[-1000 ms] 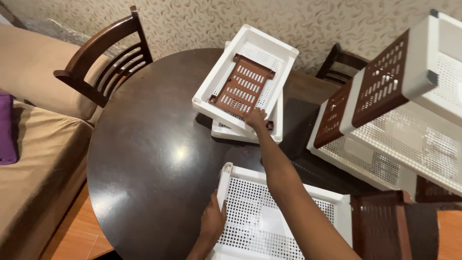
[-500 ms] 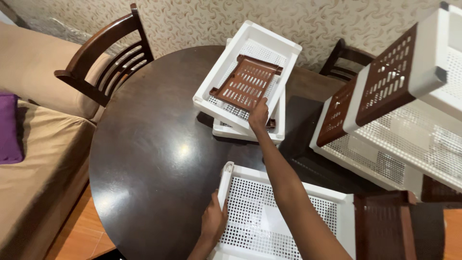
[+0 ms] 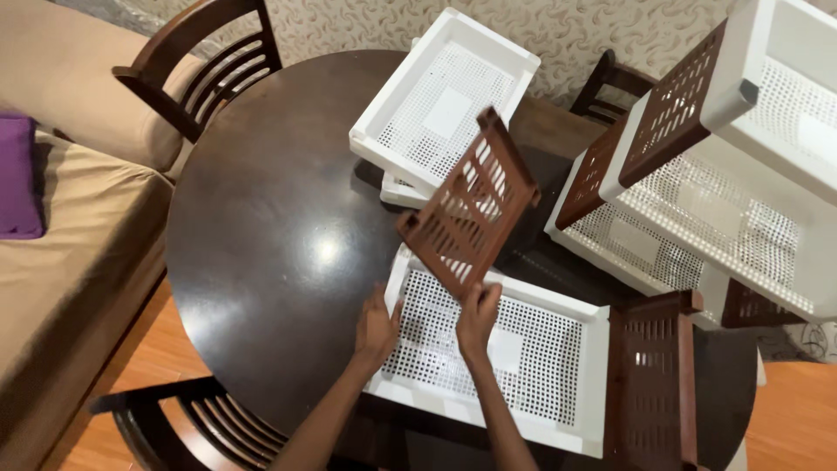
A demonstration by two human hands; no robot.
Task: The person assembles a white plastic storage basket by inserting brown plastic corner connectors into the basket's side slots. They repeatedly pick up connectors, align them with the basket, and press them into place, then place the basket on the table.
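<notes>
- The right hand (image 3: 478, 316) grips the lower edge of a brown slatted panel (image 3: 468, 205), fingers closed on it; the panel stands tilted in the air, its top corner pointing toward 1 o'clock, over the left end of the near white perforated tray (image 3: 523, 349).
- The left hand (image 3: 377, 327) rests on that tray's left rim at about 9 o'clock from the panel's base, fingers curled loosely on the rim; I cannot tell whether they clasp it.
- To handle the panel well, I judge it should be kept square to the tray's end wall and lowered with its end pegs in line, while the left hand braces the tray on the round dark table (image 3: 261, 253); a second brown panel (image 3: 649, 384) already stands at the tray's right end, at 4 o'clock.
- A second ago the panel lay flat inside the far white tray (image 3: 445, 105) at 12 o'clock, the right hand reaching to it; now that tray shows bare, and the panel has come near.
</notes>
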